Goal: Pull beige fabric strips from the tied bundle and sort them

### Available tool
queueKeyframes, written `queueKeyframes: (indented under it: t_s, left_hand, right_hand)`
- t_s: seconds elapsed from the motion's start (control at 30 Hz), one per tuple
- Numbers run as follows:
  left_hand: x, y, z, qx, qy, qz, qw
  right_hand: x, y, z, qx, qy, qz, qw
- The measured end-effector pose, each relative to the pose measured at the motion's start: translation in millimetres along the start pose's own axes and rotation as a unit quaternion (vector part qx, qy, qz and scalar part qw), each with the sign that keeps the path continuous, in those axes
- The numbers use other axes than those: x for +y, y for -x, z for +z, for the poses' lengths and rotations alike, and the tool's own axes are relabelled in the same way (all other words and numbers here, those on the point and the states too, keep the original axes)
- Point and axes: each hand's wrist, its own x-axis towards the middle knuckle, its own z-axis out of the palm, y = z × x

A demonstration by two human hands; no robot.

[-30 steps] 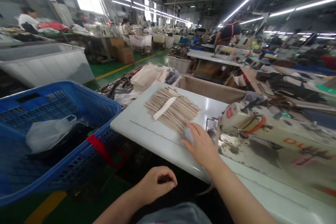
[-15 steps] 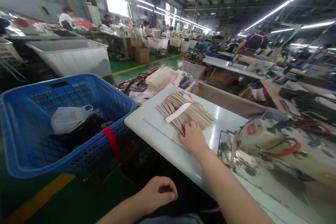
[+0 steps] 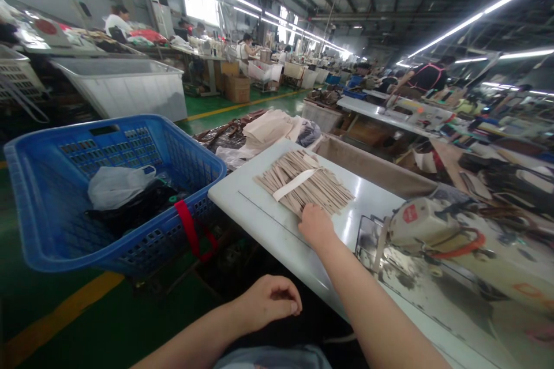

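Pale worktop (image 3: 238, 184) — tan strips (image 3: 325, 189) lie just beyond the right grip (image 3: 317, 226), touching it; whether grasping any, can't tell. Left grip (image 3: 270, 304) — loosely curled, released.

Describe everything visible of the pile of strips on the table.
The pile of strips is beige: many narrow, clothlike pieces bunched side by side, ends uneven. A wider, paler band lies across it; its underside is hidden. The pile rests on the table, left of the sewing machine, and the right hand appears to touch its near edge.
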Motion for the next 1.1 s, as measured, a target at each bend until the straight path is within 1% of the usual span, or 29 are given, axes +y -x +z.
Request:
queueKeyframes:
  t_s: [0.13, 0.2, 0.3, 0.37, 0.43, 0.53, 0.57, 0.6, 0.63, 0.67, 0.73, 0.77, 0.8, 0.83, 0.87, 0.9, 0.97, 1.0, 1.03, 1.1]
  left_hand:
    - [13.1, -5.8, 0.2, 0.001, 0.022, 0.025, 0.999]
    - [18.4, -8.7, 0.8, -0.004, 0.034, 0.032, 0.999]
    - [22.5, -12.9, 2.4, -0.010, 0.055, 0.039, 0.998]
    - [22.1, -15.6, 3.6, -0.010, 0.068, 0.036, 0.997]
    - [19.8, -18.1, 4.8, -0.005, 0.086, 0.021, 0.996]
    - [15.6, -21.6, 6.4, 0.008, 0.124, -0.003, 0.992]
    - [14.4, -22.5, 6.8, 0.011, 0.139, -0.008, 0.990]
    - [13.5, -23.2, 7.3, 0.015, 0.153, -0.011, 0.988]
    - [12.7, -23.6, 7.7, 0.019, 0.165, -0.015, 0.986]
    - [12.0, -23.6, 8.1, 0.023, 0.175, -0.019, 0.984]
    - [10.3, -22.1, 8.4, 0.029, 0.189, -0.035, 0.981]
    - [9.0, -20.6, 8.4, 0.027, 0.192, -0.048, 0.980]
    - [7.3, -18.5, 8.3, 0.011, 0.190, -0.066, 0.979]
    - [5.2, -15.9, 8.3, -0.020, 0.182, -0.092, 0.979]
    - [2.8, -13.1, 8.6, -0.063, 0.164, -0.122, 0.977]
    - [0.3, -10.2, 9.4, -0.113, 0.137, -0.151, 0.973]
    - [-4.2, -4.7, 13.2, -0.204, 0.072, -0.186, 0.958]
    - [-5.8, -2.4, 16.2, -0.229, 0.048, -0.189, 0.954]
    - [-6.8, -0.3, 19.8, -0.239, 0.034, -0.184, 0.953]
    - [-7.0, 2.8, 27.6, -0.237, 0.043, -0.176, 0.955]
  right_hand:
    - [2.2, 6.8, -2.0, -0.005, -0.037, 0.007, 0.999]
    - [8.7, 7.1, -7.0, -0.010, -0.067, 0.025, 0.997]
    - [23.7, 7.0, -20.1, -0.010, -0.125, 0.060, 0.990]
    - [35.1, 10.7, -29.6, -0.022, -0.185, 0.079, 0.979]
    - [45.2, 20.9, -36.3, -0.055, -0.266, 0.094, 0.958]
    - [53.8, 50.4, -35.5, -0.110, -0.392, 0.103, 0.907]
    - [54.2, 63.0, -31.9, -0.124, -0.435, 0.105, 0.886]
    - [53.3, 76.3, -26.8, -0.137, -0.491, 0.113, 0.853]
    - [51.1, 89.8, -20.3, -0.149, -0.561, 0.126, 0.805]
    - [47.8, 103.1, -13.0, -0.158, -0.638, 0.147, 0.739]
    - [38.7, 127.0, 2.7, -0.157, -0.764, 0.196, 0.595]
    - [33.4, 137.0, 10.0, -0.152, -0.799, 0.217, 0.540]
    - [28.2, 145.3, 16.5, -0.149, -0.815, 0.234, 0.508]
    - [23.4, 151.6, 22.0, -0.144, -0.824, 0.247, 0.489]
    - [19.2, 156.0, 26.2, -0.138, -0.829, 0.258, 0.477]
    - [16.0, 158.5, 29.2, -0.128, -0.831, 0.267, 0.470]
    - [12.2, 158.7, 32.5, -0.103, -0.831, 0.276, 0.471]
    - [11.4, 157.1, 33.0, -0.092, -0.830, 0.275, 0.476]
    - [11.2, 155.1, 33.1, -0.086, -0.830, 0.272, 0.480]
    - [11.2, 150.9, 32.7, -0.080, -0.830, 0.260, 0.488]
